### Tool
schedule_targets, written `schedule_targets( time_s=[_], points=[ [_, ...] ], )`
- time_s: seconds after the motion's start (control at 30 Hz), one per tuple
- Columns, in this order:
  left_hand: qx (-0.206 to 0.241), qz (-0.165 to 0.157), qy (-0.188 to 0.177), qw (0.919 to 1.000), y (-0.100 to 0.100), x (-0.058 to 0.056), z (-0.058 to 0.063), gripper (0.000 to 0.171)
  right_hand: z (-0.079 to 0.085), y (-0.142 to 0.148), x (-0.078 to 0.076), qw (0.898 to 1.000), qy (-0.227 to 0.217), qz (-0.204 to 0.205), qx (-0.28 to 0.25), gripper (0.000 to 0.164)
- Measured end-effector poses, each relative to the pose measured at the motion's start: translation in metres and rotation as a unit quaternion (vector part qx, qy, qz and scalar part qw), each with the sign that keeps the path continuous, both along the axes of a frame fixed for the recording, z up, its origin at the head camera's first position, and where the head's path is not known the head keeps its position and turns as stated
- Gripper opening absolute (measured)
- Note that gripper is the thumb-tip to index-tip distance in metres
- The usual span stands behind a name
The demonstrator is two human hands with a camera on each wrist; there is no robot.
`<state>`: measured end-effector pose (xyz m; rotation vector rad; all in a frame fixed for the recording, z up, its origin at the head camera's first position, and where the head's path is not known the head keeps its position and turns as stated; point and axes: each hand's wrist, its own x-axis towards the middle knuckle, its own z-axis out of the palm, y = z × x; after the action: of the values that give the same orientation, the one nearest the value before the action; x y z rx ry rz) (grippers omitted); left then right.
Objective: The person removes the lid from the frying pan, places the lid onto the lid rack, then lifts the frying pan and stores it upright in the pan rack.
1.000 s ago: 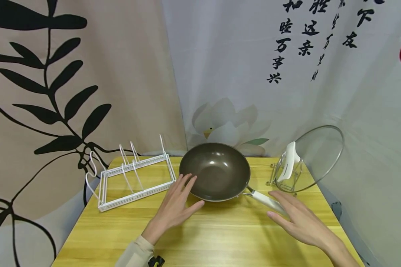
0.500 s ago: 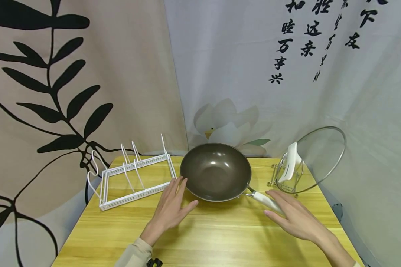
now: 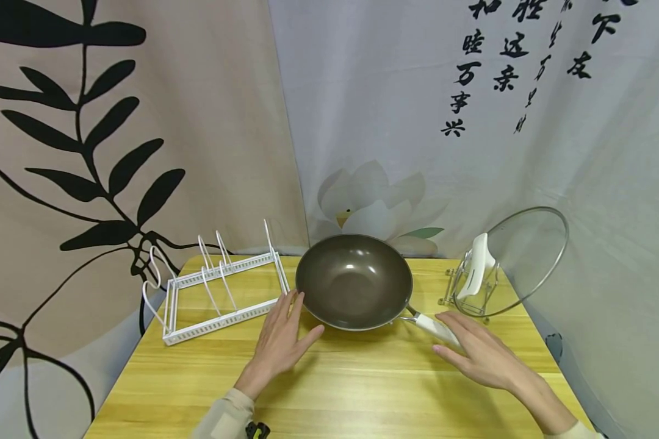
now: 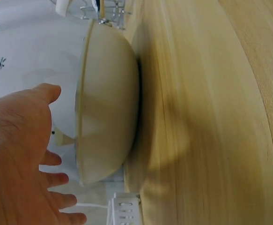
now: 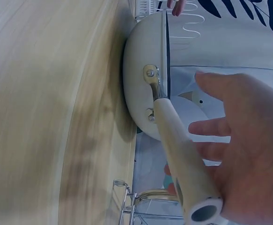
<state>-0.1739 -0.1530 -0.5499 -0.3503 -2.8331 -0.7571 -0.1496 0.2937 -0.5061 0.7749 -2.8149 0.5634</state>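
A wok (image 3: 354,283) with a dark brown inside and a pale outside stands at the back middle of the table. Its white handle (image 3: 436,330) points to the front right. My left hand (image 3: 280,344) is spread in front of the wok's left side, its fingertips overlapping the rim in the head view; the left wrist view shows a gap between this hand and the wok. Beside the wok's handle, my right hand (image 3: 480,350) has its fingers stretched out and thumb apart. In the right wrist view some of its fingers pass behind the handle, uncurled.
A white rack (image 3: 225,299) with upright wire dividers lies at the left back. At the right, a glass lid (image 3: 532,256) with a white knob leans in a wire stand (image 3: 450,286). Curtains hang behind the wooden table (image 3: 362,390).
My left hand has drawn back slightly to the left, off the wok's inside in the head view. My right hand has shifted a little left. The wok stays where it was.
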Motion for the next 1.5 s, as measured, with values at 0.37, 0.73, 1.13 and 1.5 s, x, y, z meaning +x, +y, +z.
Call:
schedule_targets(
  time_s=[0.37,0.73,1.13,1.5],
  points=[
    [0.007,0.023,-0.016,0.9996,0.009,-0.008,-0.008,0.098,0.0,0.004,-0.005,0.995,-0.097,-0.031,0.02,0.067],
    [0.0,0.044,-0.017,0.9989,0.016,-0.011,-0.011,0.099,0.01,-0.003,-0.005,0.99,-0.129,-0.034,0.045,0.066],
    [-0.003,0.06,-0.012,0.9981,0.023,-0.014,-0.01,0.1,0.011,-0.003,-0.012,0.984,-0.172,-0.028,0.026,0.068],
    [-0.003,0.052,-0.007,0.9986,0.02,-0.019,-0.01,0.099,0.009,-0.003,-0.015,0.982,-0.186,0.012,-0.004,0.053]
  ],
)
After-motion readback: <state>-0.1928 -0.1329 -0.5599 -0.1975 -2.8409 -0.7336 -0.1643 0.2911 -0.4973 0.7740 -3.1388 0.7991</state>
